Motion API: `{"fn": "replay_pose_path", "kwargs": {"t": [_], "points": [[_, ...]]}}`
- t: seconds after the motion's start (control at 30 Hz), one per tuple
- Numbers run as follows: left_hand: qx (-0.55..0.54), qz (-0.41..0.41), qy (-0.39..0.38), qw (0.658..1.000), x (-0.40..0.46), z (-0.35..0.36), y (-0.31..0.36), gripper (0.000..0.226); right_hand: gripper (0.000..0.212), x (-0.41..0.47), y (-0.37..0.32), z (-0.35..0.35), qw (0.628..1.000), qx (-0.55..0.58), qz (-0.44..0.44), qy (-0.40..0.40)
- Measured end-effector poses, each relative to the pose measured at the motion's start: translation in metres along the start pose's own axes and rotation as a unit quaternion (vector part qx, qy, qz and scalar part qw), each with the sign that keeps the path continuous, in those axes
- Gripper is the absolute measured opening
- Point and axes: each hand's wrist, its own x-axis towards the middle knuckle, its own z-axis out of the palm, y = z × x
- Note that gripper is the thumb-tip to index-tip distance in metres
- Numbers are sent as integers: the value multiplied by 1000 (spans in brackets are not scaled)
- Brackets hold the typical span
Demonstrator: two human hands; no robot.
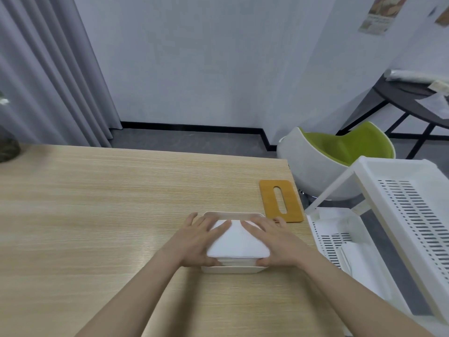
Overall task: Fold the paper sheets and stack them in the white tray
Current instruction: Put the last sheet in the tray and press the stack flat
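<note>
A stack of folded white paper sheets [237, 242] lies in a shallow white tray [233, 269] near the right end of the wooden table. My left hand [198, 240] lies flat on the stack's left side, fingers spread, thumb at the tray's near left corner. On the right side my right hand [273, 242] presses down in the same way, with its thumb at the near right corner. The tray's far rim [230, 213] shows just beyond my fingertips. Most of the tray is hidden by the paper and my hands.
A flat wooden lid with a slot [280, 200] lies just behind and right of the tray. White perforated baskets [398, 215] stand off the table's right edge, with a green chair [337, 154] behind them. A dark vase [7, 147] sits at the table's far left.
</note>
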Motion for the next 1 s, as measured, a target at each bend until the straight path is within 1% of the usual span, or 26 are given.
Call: {"fn": "replay_pose_path", "kwargs": {"t": [0.1,0.2,0.33,0.4,0.5,0.57,0.63,0.73,0.83,1.0], "points": [[-28,2,19,999,-6,1,-4,96,95,-6,3,1,1000,7,3,3],[-45,2,46,998,-10,6,-5,88,83,-10,4,3,1000,12,-1,16],[-55,-4,42,998,-15,14,-4,86,72,-17,2,12,999,3,-2,31],[-61,0,71,996,-15,21,-4,85,71,-18,2,16,999,5,0,46],[-55,1,125,991,-15,32,-4,76,70,-19,2,18,998,5,9,60],[-43,-2,143,989,-15,38,-4,71,68,-22,3,20,998,8,11,68],[-33,-5,150,988,-15,41,-4,69,67,-24,4,24,997,13,10,74],[-20,-5,152,988,-16,42,-4,69,60,-26,8,33,994,-2,17,104],[-26,-4,168,985,-17,39,1,68,57,-25,10,36,992,-13,22,124],[-9,3,166,986,-13,41,16,55,48,-25,2,38,988,-13,-10,156]]}}
